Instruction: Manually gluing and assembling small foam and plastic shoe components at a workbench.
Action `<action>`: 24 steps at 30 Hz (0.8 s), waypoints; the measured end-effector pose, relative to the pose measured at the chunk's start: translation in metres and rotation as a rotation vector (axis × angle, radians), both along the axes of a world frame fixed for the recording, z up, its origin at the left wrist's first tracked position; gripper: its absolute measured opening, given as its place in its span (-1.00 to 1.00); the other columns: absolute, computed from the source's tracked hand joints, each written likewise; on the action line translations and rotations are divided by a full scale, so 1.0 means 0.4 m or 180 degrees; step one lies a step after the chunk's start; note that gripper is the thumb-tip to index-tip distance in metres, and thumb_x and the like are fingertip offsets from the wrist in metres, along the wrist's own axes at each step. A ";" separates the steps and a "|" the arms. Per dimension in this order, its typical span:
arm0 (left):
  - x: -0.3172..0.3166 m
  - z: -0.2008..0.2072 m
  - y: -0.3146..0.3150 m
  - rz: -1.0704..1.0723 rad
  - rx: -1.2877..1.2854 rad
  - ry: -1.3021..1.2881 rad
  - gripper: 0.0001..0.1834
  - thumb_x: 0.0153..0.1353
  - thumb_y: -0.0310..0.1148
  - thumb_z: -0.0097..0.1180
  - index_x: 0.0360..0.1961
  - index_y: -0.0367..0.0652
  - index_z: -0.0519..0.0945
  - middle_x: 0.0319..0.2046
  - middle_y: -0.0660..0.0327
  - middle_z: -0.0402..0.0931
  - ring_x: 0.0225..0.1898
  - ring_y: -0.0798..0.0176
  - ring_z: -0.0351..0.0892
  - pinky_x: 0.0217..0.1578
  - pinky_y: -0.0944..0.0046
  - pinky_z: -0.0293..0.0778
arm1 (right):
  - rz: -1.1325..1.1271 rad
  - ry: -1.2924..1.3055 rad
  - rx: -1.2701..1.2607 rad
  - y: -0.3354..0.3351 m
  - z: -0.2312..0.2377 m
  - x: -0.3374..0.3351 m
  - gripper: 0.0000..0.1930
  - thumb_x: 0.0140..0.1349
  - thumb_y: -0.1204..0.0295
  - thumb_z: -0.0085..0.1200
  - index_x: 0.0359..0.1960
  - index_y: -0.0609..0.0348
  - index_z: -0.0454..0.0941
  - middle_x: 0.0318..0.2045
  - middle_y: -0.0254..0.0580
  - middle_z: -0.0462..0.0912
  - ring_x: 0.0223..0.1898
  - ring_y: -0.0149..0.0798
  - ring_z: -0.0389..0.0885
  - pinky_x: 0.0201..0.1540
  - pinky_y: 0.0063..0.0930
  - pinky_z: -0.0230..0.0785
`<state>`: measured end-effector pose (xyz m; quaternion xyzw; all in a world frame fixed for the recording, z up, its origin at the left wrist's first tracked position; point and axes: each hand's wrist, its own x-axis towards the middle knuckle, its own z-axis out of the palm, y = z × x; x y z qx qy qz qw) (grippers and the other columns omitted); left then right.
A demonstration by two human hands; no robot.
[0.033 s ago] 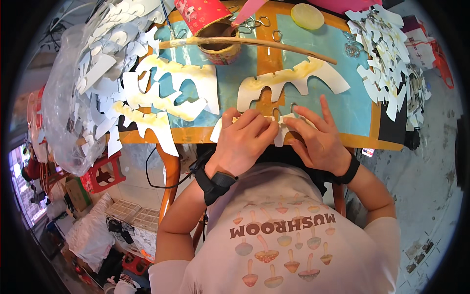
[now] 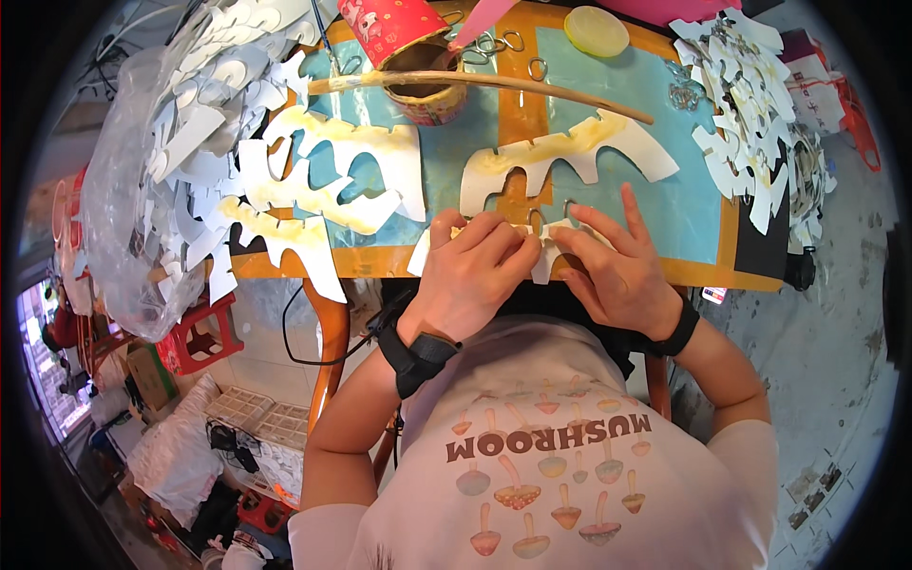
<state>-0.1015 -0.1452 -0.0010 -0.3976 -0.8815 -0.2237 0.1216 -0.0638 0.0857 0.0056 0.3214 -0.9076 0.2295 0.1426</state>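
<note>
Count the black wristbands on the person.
2: a bulkier wristband around the left wrist, and a slimmer wristband around the right wrist. Both are in plain view.

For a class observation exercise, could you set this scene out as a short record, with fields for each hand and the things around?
Left hand: curled over a white piece at the table's near edge
Right hand: beside the left, at the piece, some fingers raised
Ahead: yellow-smeared piece on a blue mat
Stick: across an open tub
Far edge: yellow disc
</note>
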 end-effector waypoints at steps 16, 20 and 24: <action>-0.005 -0.003 -0.010 -0.0073 0.0015 0.0029 -0.70 0.03 -0.32 0.30 -0.14 0.07 0.67 -0.24 0.47 0.62 -0.12 0.35 0.59 -0.03 0.10 0.16 | -0.0410 -0.0014 0.0020 -0.033 -0.001 -0.022 -0.79 0.03 0.49 0.28 -0.24 0.04 0.68 -0.24 -0.43 0.66 -0.03 -0.25 0.61 0.50 0.28 0.01; -0.010 -0.003 -0.017 -0.0165 -0.0011 0.0128 -0.69 0.05 -0.33 0.29 -0.12 0.05 0.67 -0.22 0.46 0.63 -0.12 0.36 0.58 -0.03 0.10 0.16 | -0.0251 0.0138 0.0278 -0.019 0.002 -0.026 -0.83 0.09 0.45 0.23 -0.25 0.03 0.68 -0.24 -0.45 0.65 -0.02 -0.30 0.61 0.48 0.35 0.02; -0.008 -0.006 -0.019 -0.0245 -0.0188 0.0391 -0.73 0.10 -0.34 0.25 -0.13 0.00 0.63 -0.18 0.41 0.63 -0.04 0.36 0.58 0.04 0.09 0.20 | -0.0031 0.0250 0.0420 -0.012 0.015 -0.033 -0.83 0.09 0.42 0.23 -0.25 0.03 0.68 -0.23 -0.45 0.65 -0.01 -0.31 0.61 0.46 0.41 0.02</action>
